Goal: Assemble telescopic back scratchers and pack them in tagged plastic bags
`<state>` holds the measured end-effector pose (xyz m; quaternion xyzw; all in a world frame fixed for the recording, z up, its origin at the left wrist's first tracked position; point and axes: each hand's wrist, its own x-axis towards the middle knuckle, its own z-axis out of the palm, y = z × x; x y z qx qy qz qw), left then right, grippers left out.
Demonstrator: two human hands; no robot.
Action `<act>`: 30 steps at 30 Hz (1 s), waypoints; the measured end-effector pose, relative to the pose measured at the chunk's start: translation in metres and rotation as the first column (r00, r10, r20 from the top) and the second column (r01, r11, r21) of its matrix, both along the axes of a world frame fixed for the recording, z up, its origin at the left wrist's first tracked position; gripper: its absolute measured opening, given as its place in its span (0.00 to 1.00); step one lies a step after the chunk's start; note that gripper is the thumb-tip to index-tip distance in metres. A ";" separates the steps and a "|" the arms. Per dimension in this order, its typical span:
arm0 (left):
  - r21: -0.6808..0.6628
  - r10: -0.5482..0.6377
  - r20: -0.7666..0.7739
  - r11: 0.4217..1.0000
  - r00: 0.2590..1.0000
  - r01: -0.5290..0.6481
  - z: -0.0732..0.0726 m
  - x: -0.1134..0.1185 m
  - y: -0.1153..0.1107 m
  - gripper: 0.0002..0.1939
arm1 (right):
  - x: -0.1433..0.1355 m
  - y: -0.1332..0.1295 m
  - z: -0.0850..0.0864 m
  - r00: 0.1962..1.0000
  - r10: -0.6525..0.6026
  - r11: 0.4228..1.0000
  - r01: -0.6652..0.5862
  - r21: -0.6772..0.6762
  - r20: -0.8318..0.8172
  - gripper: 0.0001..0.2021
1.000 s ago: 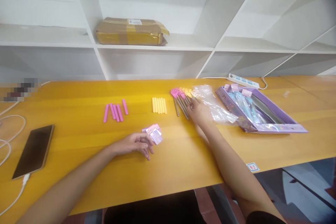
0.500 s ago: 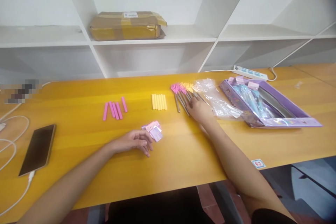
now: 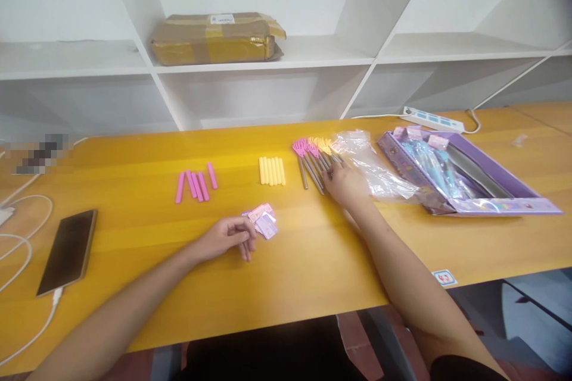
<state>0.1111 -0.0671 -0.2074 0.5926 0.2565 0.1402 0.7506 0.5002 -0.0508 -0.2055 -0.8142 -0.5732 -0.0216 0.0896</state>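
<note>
My right hand (image 3: 346, 186) reaches to the row of back scratchers, its fingers closed at the metal rods of the yellow-headed ones (image 3: 322, 144); the fingertips are partly hidden. Left of these lie the pink-headed back scratchers (image 3: 300, 147), their rods pointing towards me. Loosely bent and holding nothing, my left hand (image 3: 235, 238) rests just left of a small pile of pink and purple cards (image 3: 267, 225). Several yellow tubes (image 3: 271, 171) lie side by side in the middle. Further left are several pink tubes (image 3: 197, 186), less neatly set.
Clear plastic bags (image 3: 373, 169) lie beyond my right hand. A purple display box (image 3: 504, 207) with blue wrapped items stands at the right, a power strip (image 3: 433, 119) behind it. On the left is a phone (image 3: 67, 253) on a cable. A taped carton (image 3: 217, 41) sits on the shelf.
My right hand has shifted very slightly along the yellow-headed back scratchers. My left hand's fingers have drawn in a little, away from the cards. The view has moved slightly.
</note>
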 end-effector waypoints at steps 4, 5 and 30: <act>0.459 0.445 0.002 0.795 0.896 -0.396 0.010 -0.019 0.015 0.09 | -0.002 0.000 0.004 1.000 -0.022 0.999 0.021 -0.042 -0.022 0.18; 0.584 0.587 0.038 0.644 0.809 -0.495 0.014 -0.029 0.026 0.07 | -0.002 0.000 0.005 0.999 -0.026 0.999 0.024 -0.048 -0.030 0.18; 0.793 0.797 -0.595 0.564 0.099 0.229 0.030 -0.098 0.093 0.20 | 0.002 0.004 0.006 0.948 0.010 0.967 0.072 0.245 -0.317 0.06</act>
